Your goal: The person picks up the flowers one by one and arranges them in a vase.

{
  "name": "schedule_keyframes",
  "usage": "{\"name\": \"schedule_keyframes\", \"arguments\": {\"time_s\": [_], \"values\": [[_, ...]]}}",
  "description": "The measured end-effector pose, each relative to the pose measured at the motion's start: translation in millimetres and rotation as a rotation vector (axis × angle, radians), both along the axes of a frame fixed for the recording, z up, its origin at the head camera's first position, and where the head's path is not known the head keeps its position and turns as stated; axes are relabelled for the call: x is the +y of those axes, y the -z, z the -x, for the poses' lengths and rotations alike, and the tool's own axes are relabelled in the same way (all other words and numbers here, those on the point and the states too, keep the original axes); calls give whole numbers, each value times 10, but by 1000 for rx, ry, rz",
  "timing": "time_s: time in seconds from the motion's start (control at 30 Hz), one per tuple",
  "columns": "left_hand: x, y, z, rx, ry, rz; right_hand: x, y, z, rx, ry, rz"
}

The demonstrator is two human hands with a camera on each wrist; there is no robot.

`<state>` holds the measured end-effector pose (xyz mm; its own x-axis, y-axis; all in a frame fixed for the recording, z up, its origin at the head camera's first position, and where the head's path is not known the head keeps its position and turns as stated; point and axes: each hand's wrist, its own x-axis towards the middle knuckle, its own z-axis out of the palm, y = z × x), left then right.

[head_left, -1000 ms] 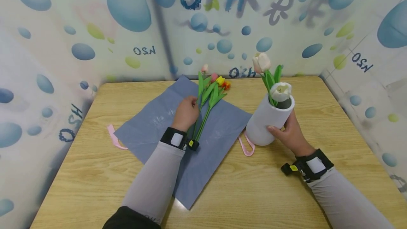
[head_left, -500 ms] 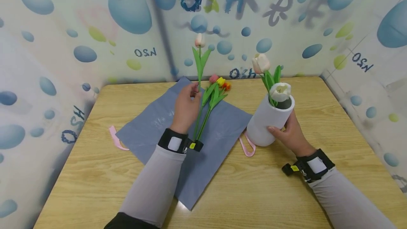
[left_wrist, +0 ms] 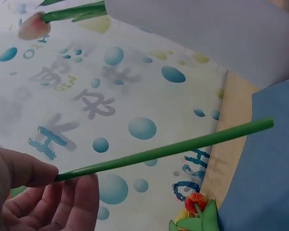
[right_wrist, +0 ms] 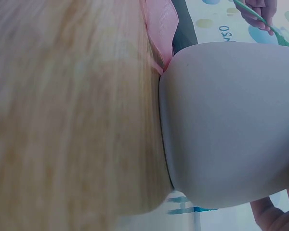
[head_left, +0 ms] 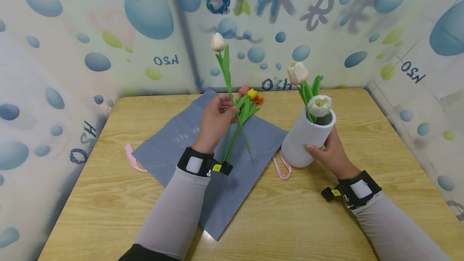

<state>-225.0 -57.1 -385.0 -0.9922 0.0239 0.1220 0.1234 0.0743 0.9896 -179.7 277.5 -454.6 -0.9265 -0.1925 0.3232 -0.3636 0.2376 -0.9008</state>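
My left hand [head_left: 214,122] pinches the stem of a white tulip [head_left: 218,42] between thumb and fingers. The bloom points up, and the bare green stem [left_wrist: 183,147] slants out past the fingertips in the left wrist view. Below it, pink, yellow and orange tulips [head_left: 251,92] lie on a blue-grey wrapping sheet [head_left: 177,140]. My right hand [head_left: 335,154] grips the side of a white vase [head_left: 302,144] standing on the table. Two tulips, one pale pink [head_left: 298,73] and one white [head_left: 320,105], stand in the vase.
A pink ribbon [head_left: 133,158] sticks out from the sheet's left corner, and a pink ribbon loop [head_left: 282,168] lies by the vase's base. The wooden table [head_left: 290,220] meets a wall covering [head_left: 145,71] printed with blue and green drops.
My left hand has raised the white tulip off the sheet and tilted it, so its bloom leans left and the stem end swings right. My right hand and the vase stay put.
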Motion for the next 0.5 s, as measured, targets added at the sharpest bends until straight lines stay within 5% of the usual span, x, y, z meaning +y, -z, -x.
{"name": "schedule_keyframes", "arguments": {"time_s": [0.5], "values": [[40, -40, -47, 9, 16, -141, 16, 21, 21, 11, -2, -14]]}}
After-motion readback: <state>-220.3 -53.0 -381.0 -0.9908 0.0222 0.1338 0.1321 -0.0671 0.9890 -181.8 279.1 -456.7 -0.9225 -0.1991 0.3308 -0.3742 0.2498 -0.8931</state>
